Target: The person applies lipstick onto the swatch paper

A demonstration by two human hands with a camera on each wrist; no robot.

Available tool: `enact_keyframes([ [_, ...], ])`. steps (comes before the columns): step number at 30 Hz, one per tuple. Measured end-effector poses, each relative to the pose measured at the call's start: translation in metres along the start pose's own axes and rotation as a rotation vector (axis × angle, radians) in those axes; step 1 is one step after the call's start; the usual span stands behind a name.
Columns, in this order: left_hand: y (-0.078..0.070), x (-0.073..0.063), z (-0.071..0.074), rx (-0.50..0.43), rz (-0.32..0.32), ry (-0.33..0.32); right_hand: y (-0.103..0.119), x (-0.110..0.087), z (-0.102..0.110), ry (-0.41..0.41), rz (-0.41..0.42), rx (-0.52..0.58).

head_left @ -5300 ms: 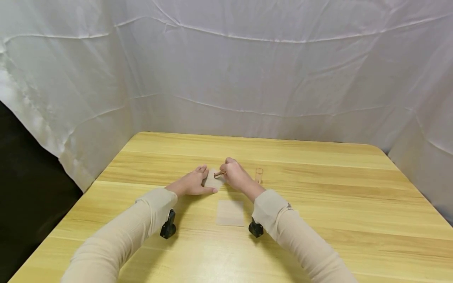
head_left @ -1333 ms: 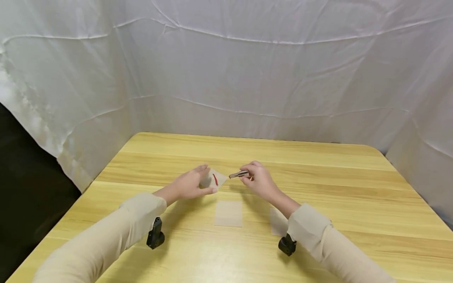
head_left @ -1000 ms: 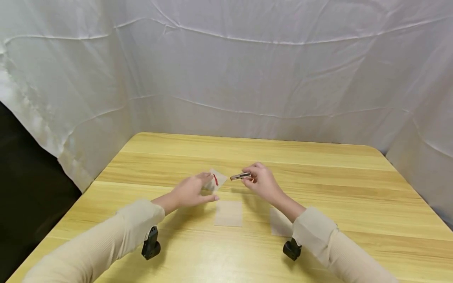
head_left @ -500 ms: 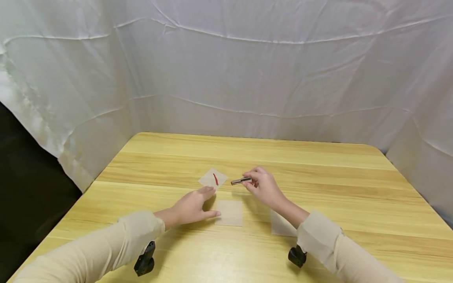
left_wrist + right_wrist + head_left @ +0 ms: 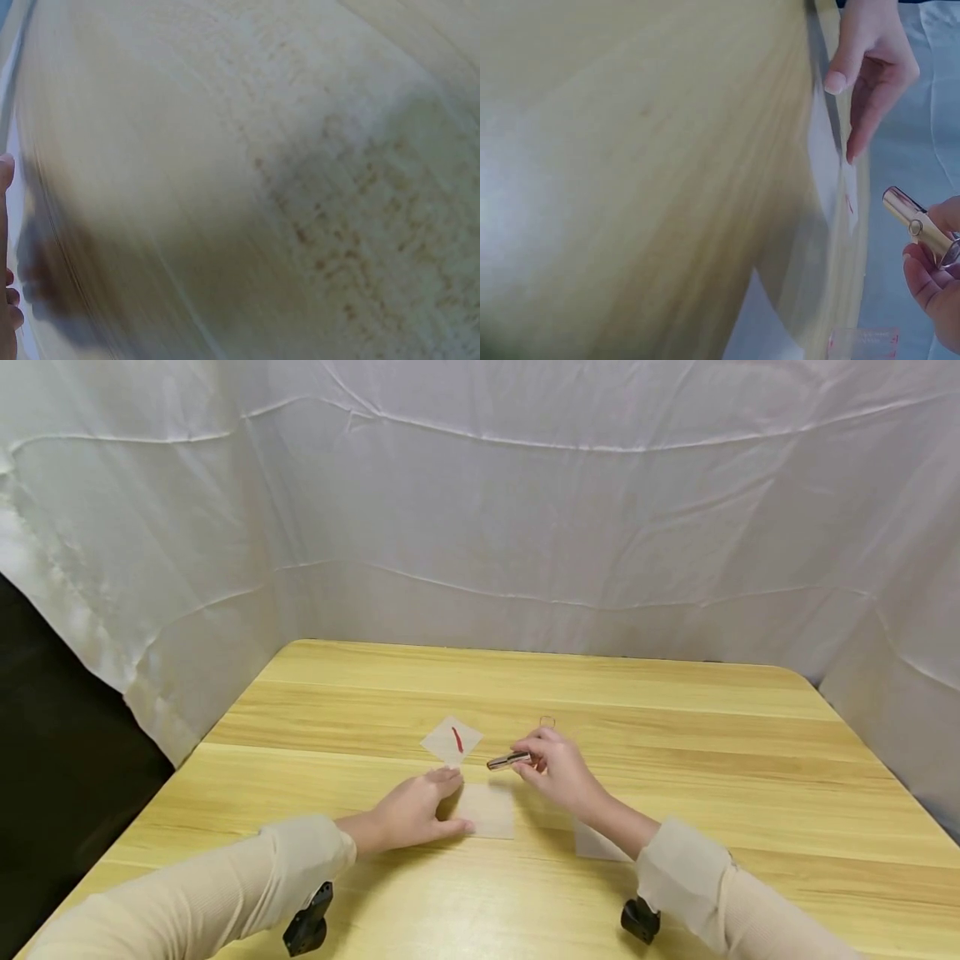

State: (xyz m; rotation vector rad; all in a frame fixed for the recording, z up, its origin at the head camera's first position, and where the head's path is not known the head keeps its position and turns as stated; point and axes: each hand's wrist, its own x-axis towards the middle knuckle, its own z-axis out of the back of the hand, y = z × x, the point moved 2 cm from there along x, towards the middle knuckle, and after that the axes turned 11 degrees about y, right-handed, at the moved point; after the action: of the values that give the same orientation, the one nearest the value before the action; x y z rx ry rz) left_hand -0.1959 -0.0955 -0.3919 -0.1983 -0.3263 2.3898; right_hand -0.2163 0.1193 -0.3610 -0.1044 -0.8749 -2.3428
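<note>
My right hand pinches a shiny gold lipstick between thumb and fingers, its tip pointing left above the table. The right wrist view shows the lipstick from the side. My left hand reaches over the left edge of the middle paper square, thumb and fingers spread apart, holding nothing. Just beyond its fingertips lies a paper square with a red streak, turned like a diamond. The left wrist view has only some fingertips at its left edge.
Under my right forearm a third paper square is partly hidden. Behind the right hand stands a clear cap, mostly covered in the head view. White cloth hangs around the wooden table.
A red streak now shows on the far paper. My left hand has left that paper and come nearer, to the middle square. The right hand has drawn back slightly with the lipstick.
</note>
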Motion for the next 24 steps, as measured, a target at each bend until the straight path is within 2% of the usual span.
enact_keyframes([
  [13,-0.003,0.001,-0.005,0.007,-0.014,0.004,0.007,-0.014,-0.014,0.074,0.052,0.014],
  [24,-0.003,0.003,-0.009,0.015,-0.006,0.014,0.009,-0.016,-0.020,0.083,0.073,0.018],
])
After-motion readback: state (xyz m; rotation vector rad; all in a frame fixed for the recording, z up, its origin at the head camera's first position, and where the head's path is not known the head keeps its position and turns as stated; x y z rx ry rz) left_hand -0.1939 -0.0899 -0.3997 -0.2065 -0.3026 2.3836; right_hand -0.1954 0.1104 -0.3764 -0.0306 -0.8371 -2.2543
